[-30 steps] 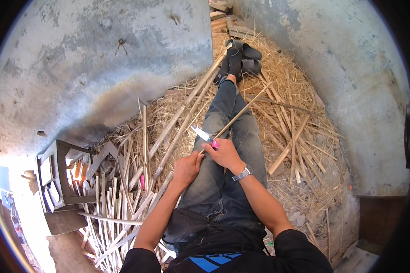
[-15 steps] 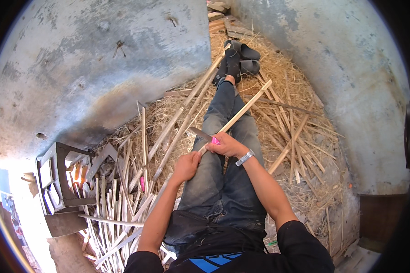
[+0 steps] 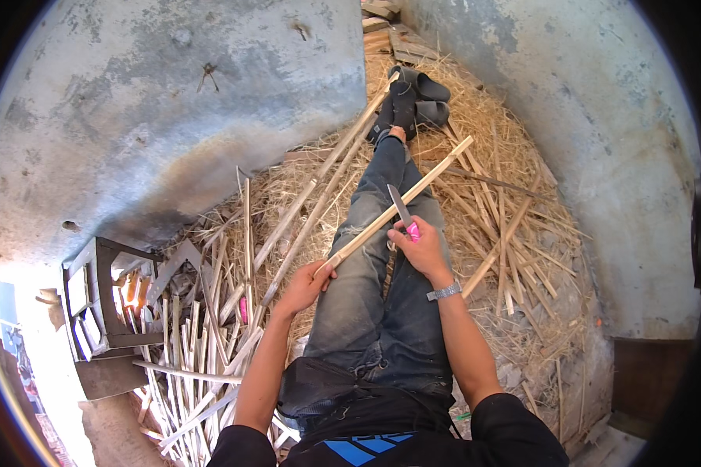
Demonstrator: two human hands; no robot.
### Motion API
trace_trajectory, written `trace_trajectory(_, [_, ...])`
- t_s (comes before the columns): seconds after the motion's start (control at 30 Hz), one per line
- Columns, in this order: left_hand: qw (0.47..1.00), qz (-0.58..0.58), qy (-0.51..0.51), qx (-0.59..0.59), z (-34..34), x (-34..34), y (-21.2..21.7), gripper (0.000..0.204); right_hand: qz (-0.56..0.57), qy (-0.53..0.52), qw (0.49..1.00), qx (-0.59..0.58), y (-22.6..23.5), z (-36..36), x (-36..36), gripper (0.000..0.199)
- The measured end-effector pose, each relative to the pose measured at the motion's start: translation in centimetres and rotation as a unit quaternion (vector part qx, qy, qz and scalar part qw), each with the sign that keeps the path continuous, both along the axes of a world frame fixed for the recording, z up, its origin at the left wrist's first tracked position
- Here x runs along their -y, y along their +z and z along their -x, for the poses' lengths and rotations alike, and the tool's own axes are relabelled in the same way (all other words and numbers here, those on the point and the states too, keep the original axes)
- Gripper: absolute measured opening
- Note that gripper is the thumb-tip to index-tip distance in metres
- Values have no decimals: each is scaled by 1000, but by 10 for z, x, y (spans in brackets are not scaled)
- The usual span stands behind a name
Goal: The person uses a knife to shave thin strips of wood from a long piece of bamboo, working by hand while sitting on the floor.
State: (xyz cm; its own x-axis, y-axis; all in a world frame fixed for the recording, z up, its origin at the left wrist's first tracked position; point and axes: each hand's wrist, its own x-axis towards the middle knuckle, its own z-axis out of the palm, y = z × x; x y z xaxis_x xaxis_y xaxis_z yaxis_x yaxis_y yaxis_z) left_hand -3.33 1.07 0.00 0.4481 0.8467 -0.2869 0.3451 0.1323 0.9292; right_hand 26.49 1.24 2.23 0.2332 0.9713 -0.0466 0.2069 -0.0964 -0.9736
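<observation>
A pale split-wood strip (image 3: 366, 233), perhaps bamboo, lies slantwise over my jeans, its far end up to the right. My left hand (image 3: 308, 286) is closed around the strip's near end, by my left thigh. In my right hand (image 3: 422, 247) is a knife (image 3: 399, 204) with a pink-wrapped handle. Its blade points up and away, crossing the strip near its middle. Whether the edge touches the wood I cannot tell. A metal-band watch (image 3: 444, 292) sits on my right wrist.
Several whitish strips (image 3: 191, 366) are heaped at my left beside a dark metal frame (image 3: 113, 342). More strips (image 3: 514, 249) lie over straw (image 3: 483, 117) at my right. Long poles (image 3: 308, 194) run along my left leg. Grey panels (image 3: 210, 93) stand on both sides; dark slippers (image 3: 432, 97) lie by my feet.
My right hand has moved right and a little nearer, off the strip, and the blade has swung to point more forward. My left hand has slid slightly left with the strip's near end.
</observation>
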Motion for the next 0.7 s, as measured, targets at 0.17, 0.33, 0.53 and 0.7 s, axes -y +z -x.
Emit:
trace_trajectory(0.17, [998, -26, -13, -63, 29, 18, 14, 29, 52, 6, 999, 10, -16, -39, 12, 44])
trace_trajectory(0.33, [996, 65, -36, -57, 68, 39, 18, 26, 59, 5, 988, 142, -14, -28, 2, 51])
trace_trajectory(0.53, [994, 55, -25, -96, 66, 43, 12, 34, 10, -51, 967, 250, -29, -8, -26, 54])
trace_trajectory(0.7, [995, 6, 0, -104, 29, 37, 0, 40, 12, 14, 972, 236, -43, 29, -13, 53])
